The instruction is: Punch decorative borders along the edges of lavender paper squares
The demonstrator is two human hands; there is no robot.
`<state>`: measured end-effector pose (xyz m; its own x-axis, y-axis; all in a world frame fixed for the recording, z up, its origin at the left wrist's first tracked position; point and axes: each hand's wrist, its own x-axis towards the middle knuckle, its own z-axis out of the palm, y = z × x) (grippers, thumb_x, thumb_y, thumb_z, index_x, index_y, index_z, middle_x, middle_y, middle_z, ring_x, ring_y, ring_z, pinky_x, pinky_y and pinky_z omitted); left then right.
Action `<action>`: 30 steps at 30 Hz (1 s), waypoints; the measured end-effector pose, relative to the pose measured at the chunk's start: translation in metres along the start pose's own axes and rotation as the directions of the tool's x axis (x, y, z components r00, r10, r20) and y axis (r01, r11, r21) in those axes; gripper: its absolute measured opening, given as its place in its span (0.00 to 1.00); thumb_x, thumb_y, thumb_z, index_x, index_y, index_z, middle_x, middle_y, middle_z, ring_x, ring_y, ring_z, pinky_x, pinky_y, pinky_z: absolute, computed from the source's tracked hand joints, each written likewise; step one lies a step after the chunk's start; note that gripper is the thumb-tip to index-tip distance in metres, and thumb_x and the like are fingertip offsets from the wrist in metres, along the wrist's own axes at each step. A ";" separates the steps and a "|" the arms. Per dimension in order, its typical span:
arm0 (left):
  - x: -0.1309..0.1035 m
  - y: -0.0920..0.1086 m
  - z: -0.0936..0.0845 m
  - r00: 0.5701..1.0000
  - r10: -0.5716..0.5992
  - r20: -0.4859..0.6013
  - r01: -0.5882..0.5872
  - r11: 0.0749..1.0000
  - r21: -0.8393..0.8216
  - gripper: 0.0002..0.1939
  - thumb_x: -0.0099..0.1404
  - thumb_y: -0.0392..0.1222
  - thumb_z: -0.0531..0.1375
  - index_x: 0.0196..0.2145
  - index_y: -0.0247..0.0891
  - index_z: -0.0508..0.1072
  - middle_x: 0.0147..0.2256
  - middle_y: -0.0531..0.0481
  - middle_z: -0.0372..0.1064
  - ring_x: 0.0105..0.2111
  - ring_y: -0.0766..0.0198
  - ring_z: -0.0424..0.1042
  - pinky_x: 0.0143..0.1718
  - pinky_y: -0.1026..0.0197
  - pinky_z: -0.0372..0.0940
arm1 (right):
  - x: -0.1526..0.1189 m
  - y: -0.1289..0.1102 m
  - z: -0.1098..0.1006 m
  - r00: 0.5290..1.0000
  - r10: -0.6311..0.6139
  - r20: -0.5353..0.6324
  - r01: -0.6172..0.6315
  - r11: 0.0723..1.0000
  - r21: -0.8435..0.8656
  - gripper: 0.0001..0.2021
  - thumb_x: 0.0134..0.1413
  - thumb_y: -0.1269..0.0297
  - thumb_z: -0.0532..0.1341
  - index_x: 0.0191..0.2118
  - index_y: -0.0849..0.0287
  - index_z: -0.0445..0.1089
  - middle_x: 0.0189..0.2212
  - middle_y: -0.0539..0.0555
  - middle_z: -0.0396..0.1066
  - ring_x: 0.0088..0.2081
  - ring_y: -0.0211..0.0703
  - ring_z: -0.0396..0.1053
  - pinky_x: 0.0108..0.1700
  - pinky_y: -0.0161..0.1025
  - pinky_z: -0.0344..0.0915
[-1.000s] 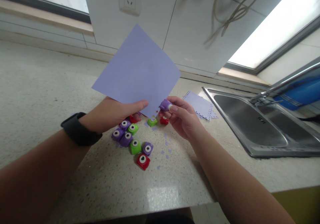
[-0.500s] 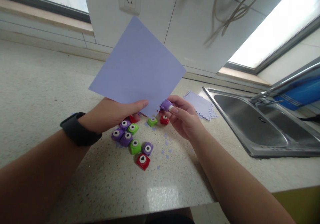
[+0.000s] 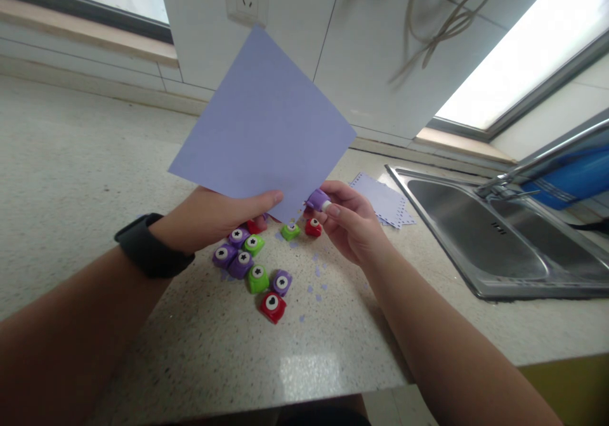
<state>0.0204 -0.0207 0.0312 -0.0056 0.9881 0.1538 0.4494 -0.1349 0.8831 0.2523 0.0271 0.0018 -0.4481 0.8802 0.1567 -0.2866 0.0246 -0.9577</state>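
**Delicately poised: purple punch (image 3: pixel 317 200) at lilac sheet (image 3: pixel 266 121)**

Left hand (image 3: pixel 233 213) pinches the paper near its bottom corner, above the counter (image 3: pixel 190 343); right hand (image 3: pixel 351 228), fingers gripping the punch at the lower-right edge. Barely supported, that broad sheet could sag or twist, sending a cut crooked. No brand or lettering readable; loose punches (image 3: pixel 258 280) show stars and a heart.

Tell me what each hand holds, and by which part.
Left hand holds a flat lavender paper sheet by its near edge, thumb on top. Right hand grips a purple plastic punch, thumb at its white button.
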 end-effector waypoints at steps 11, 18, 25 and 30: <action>-0.001 -0.001 0.000 0.999 0.007 0.031 -0.008 0.999 0.036 0.17 0.62 0.59 0.64 0.24 0.45 0.75 0.24 0.49 0.77 0.30 0.52 0.76 0.51 0.48 0.69 | 0.000 -0.001 0.001 1.000 -0.005 0.006 0.005 1.000 0.007 0.17 0.48 0.58 0.76 0.43 0.51 0.76 0.38 0.51 0.80 0.37 0.42 0.77 0.45 0.44 0.73; -0.001 0.003 0.002 1.000 -0.026 -0.013 0.027 0.997 0.070 0.19 0.60 0.61 0.65 0.21 0.47 0.74 0.23 0.49 0.76 0.31 0.51 0.76 0.54 0.46 0.68 | 0.001 -0.002 0.002 1.000 0.016 -0.019 -0.015 1.000 0.008 0.18 0.46 0.57 0.77 0.42 0.52 0.75 0.36 0.50 0.79 0.34 0.41 0.77 0.42 0.43 0.73; -0.001 0.003 0.003 1.000 0.008 -0.025 -0.006 0.994 0.112 0.19 0.60 0.62 0.65 0.21 0.47 0.74 0.22 0.49 0.76 0.29 0.52 0.76 0.53 0.47 0.70 | 0.002 0.000 0.000 1.000 0.005 -0.005 -0.005 1.000 0.028 0.17 0.47 0.58 0.77 0.42 0.52 0.76 0.35 0.49 0.79 0.33 0.39 0.77 0.40 0.40 0.73; -0.001 0.005 0.002 1.000 -0.028 -0.011 0.029 0.989 0.148 0.21 0.60 0.62 0.64 0.18 0.47 0.72 0.20 0.49 0.74 0.28 0.52 0.76 0.49 0.49 0.72 | 0.003 0.002 -0.002 1.000 -0.001 0.008 0.000 0.999 0.032 0.18 0.45 0.59 0.78 0.42 0.53 0.76 0.34 0.49 0.79 0.34 0.40 0.77 0.40 0.39 0.73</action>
<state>0.0249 -0.0227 0.0345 -0.0277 0.9906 0.1342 0.5760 -0.0939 0.8121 0.2521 0.0308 0.0001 -0.4543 0.8765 0.1592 -0.3141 0.0096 -0.9493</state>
